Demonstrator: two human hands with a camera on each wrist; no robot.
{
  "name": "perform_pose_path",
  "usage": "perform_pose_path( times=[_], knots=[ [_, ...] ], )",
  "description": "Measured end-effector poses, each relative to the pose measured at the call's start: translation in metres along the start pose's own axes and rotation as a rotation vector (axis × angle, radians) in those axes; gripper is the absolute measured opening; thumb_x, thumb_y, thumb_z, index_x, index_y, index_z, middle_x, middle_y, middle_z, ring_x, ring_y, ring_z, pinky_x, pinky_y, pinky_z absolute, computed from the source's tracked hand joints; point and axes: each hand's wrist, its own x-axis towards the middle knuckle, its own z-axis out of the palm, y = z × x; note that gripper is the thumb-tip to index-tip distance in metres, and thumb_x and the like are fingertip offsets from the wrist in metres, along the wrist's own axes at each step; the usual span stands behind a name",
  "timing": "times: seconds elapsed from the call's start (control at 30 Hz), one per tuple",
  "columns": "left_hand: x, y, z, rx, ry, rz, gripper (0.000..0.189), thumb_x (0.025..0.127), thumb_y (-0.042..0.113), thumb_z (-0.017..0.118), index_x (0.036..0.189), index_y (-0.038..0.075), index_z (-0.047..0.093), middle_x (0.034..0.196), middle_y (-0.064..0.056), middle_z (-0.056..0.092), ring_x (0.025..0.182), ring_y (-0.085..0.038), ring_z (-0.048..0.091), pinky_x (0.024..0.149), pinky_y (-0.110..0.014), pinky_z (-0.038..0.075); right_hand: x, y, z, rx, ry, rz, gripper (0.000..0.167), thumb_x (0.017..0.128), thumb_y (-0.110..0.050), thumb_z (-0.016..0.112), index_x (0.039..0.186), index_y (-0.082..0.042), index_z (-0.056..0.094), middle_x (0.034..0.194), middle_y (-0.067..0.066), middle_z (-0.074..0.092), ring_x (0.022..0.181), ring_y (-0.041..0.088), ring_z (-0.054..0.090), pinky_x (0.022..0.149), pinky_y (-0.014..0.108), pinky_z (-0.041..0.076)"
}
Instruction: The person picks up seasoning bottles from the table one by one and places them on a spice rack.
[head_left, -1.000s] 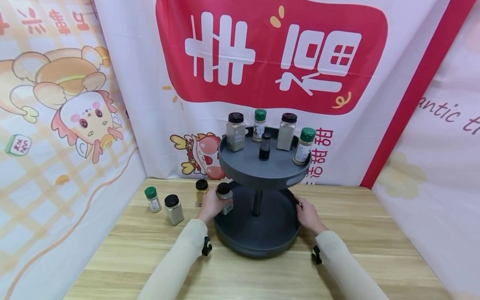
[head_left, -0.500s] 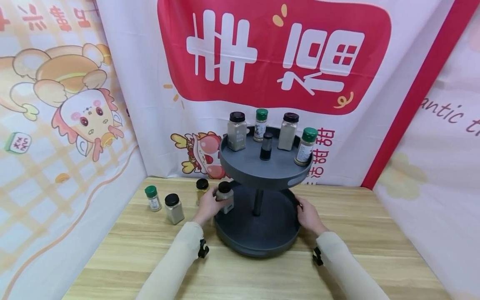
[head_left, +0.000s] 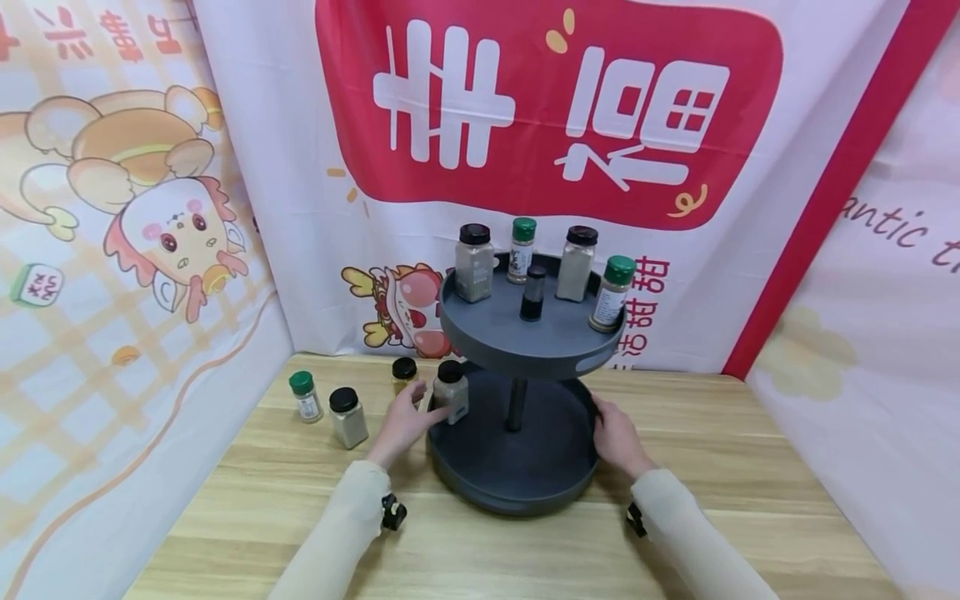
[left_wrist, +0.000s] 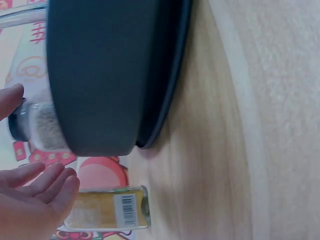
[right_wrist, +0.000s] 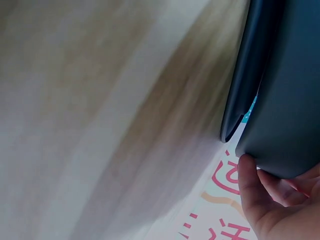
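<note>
My left hand has its fingers spread beside a black-capped spice jar, which stands inside the left rim of the lower tier of a dark grey two-tier turntable. In the left wrist view a gap shows between the curved fingers and that jar; the thumb overlaps its cap. Behind the left hand, on the wooden table, is a jar with yellowish contents. On the opposite side, my right hand grips the lower tier's rim, with thumb and fingers around the wall in the right wrist view.
Several jars and shakers, such as a green-capped shaker and a small black-topped bottle, stand on the upper tier. Further left on the table are another green-capped shaker and a black-capped jar. Printed cloths hang behind.
My left hand has let go of the black-capped jar and drawn back to the left, its fingers opening. The jar stays in the lower tier. My right hand keeps its hold.
</note>
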Motion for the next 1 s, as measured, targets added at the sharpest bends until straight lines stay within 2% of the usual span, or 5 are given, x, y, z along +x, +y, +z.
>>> perform_pose_path(
  times=[0.17, 0.37, 0.6, 0.87, 1.0],
  knots=[
    [-0.008, -0.001, -0.009, -0.014, 0.015, -0.018, 0.067, 0.082, 0.024, 0.074, 0.137, 0.001, 0.043, 0.137, -0.021, 0.047, 0.124, -0.037, 0.044, 0.1, -0.047, 0.037, -0.001, -0.005, -0.001, -0.024, -0.019, 0.039, 0.044, 0.088, 0.008, 0.049, 0.132, 0.011, 0.048, 0.111, 0.031, 0.058, 0.103, 0.045, 0.056, 0.088, 0.054, 0.044],
    [-0.017, -0.004, -0.015, 0.023, 0.015, -0.004, 0.067, 0.082, 0.024, 0.074, 0.135, -0.002, 0.044, 0.133, -0.024, 0.049, 0.121, -0.036, 0.046, 0.1, -0.046, 0.037, -0.004, -0.008, -0.002, -0.031, -0.026, 0.072, 0.045, 0.088, 0.006, 0.05, 0.133, 0.009, 0.047, 0.108, 0.03, 0.059, 0.099, 0.044, 0.057, 0.086, 0.054, 0.044],
    [-0.028, -0.008, -0.025, 0.047, 0.026, 0.025, 0.061, 0.084, 0.022, 0.072, 0.132, -0.005, 0.047, 0.131, -0.023, 0.051, 0.122, -0.034, 0.047, 0.101, -0.046, 0.037, -0.008, -0.007, -0.002, -0.058, -0.036, 0.099, 0.041, 0.09, 0.005, 0.048, 0.129, 0.014, 0.047, 0.112, 0.032, 0.057, 0.104, 0.046, 0.055, 0.09, 0.054, 0.043],
    [-0.041, -0.013, -0.041, 0.09, 0.035, 0.002, 0.06, 0.085, 0.028, 0.072, 0.13, -0.004, 0.049, 0.131, -0.024, 0.051, 0.122, -0.035, 0.047, 0.099, -0.046, 0.039, -0.009, -0.012, -0.002, -0.065, -0.05, 0.099, 0.041, 0.089, 0.005, 0.047, 0.129, 0.016, 0.046, 0.115, 0.034, 0.055, 0.107, 0.046, 0.053, 0.091, 0.054, 0.042],
    [-0.047, -0.017, -0.046, 0.075, 0.047, 0.001, 0.058, 0.085, 0.023, 0.072, 0.129, -0.007, 0.049, 0.129, -0.026, 0.051, 0.12, -0.037, 0.047, 0.1, -0.047, 0.039, -0.009, -0.015, -0.002, -0.071, -0.069, 0.11, 0.041, 0.089, 0.005, 0.046, 0.129, 0.017, 0.044, 0.117, 0.035, 0.052, 0.109, 0.047, 0.052, 0.092, 0.054, 0.042]
  ],
)
